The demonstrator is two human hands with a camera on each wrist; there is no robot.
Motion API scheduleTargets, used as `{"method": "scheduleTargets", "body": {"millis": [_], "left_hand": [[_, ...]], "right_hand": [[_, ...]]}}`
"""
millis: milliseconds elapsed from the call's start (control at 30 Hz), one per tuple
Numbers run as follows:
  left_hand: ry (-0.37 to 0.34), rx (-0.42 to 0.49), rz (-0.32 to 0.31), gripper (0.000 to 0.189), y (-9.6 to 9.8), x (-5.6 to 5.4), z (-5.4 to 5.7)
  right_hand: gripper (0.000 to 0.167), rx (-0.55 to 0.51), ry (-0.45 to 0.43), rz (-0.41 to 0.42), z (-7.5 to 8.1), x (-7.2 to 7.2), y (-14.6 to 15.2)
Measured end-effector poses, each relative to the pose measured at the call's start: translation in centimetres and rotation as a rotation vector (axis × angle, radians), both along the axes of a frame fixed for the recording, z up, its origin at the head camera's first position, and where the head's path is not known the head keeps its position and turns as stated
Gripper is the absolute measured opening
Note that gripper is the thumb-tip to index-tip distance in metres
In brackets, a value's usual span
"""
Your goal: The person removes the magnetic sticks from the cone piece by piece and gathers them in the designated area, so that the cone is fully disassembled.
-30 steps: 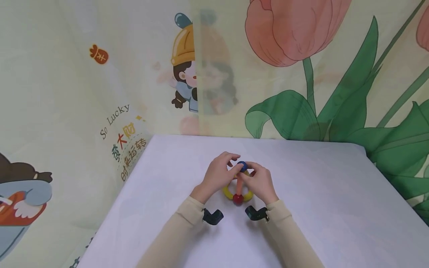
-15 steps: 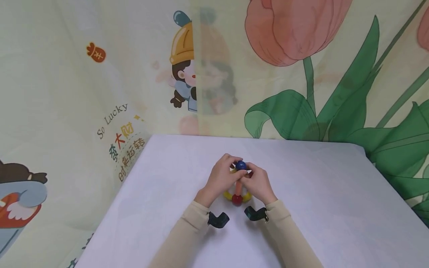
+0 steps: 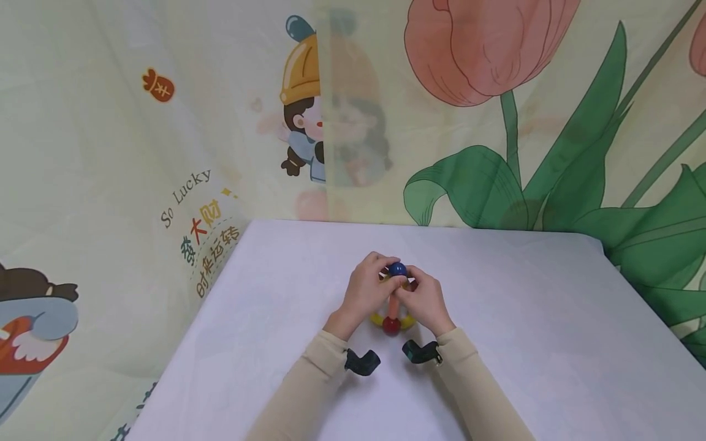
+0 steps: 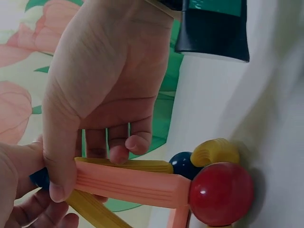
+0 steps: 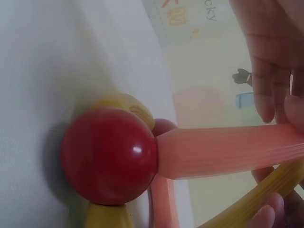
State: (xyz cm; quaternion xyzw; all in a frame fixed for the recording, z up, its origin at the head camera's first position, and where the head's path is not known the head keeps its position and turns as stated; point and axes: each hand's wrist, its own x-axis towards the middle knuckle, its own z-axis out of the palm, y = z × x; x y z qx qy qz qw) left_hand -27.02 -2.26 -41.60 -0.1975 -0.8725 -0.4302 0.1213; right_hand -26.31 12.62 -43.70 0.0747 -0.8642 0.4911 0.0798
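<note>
Blue and glossy, the upper ball (image 3: 398, 269) sits pinched in the left hand (image 3: 366, 286); just below it, the right hand (image 3: 427, 301) grips the pink rod (image 4: 130, 184) near its end. Beneath both hands, a red ball (image 3: 391, 325) joined to that rod's foot rests on the surface (image 3: 309, 263).

Red ball (image 4: 221, 194), blue ball (image 3: 398, 269); ribbed salmon rod (image 4: 133, 183), yellow rod (image 4: 99, 210).

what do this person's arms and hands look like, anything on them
Long, plain beige sleeves reach the wrists, where a dark, angled device juts inward on each side; the right one bears a green panel. The left hand and right hand are bare, without gloves.
</note>
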Motion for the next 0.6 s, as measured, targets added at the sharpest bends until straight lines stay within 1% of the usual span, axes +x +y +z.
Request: {"method": "scheduleTargets", "body": {"millis": [133,333,467,600], "left_hand": [[0.038,0.030,0.006,0.037,0.18,0.00,-0.41],[0.062,0.078,0.009,0.037,0.45,-0.02,-0.78],[0.078,0.095,0.011,0.037,0.57,-0.06,-0.90],[0.079,0.104,0.016,0.038,0.75,-0.04,-1.09]], "right_hand": [[0.029,-0.021,-0.006,0.002,-0.17,-0.07,0.10],[0.029,-0.025,-0.008,-0.002,-0.32,-0.21,0.22],[0.028,-0.032,-0.001,-0.005,-0.41,-0.25,0.23],[0.029,-0.040,0.003,-0.009,-0.55,-0.22,0.21]]}}
